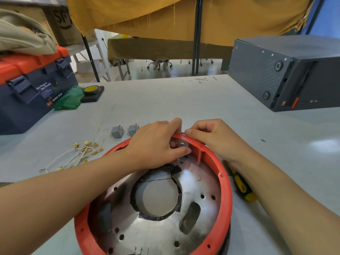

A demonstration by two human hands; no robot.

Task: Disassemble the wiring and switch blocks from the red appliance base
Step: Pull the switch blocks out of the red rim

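Red plastic ring of the appliance base (225, 183) lay at the near edge of the grey table (184, 100), open side up, showing a perforated metal plate (195, 181) with a round centre hole edged in torn black tape (176, 170).

Switch block in the base (183, 144): one, grey with a brass terminal, seated at the far inner wall of the ring. The left hand (156, 142) reached in from over the rim, its thumb and curled fingers pinching this block. The right hand (211, 137) came from outside the ring, fingers curled over the far rim, fingertips pressed at the block's outer face.

Loose switch blocks (117, 131): two, grey, side by side on the table just beyond the ring's far left, the second partly hidden by the left hand.

White wires (73, 157): a loose bundle with brass spade terminals, on the table left of the ring, apart from it.

Screwdriver (242, 188): yellow-and-black handle, on the table just right of the ring, partly under the right forearm.

Toolbox (33, 85): navy with orange lid, at the table's far left edge; a green bag (70, 99) and a black-and-yellow tape measure (92, 91) beside it.

Dark grey computer case (287, 70): at the far right corner.
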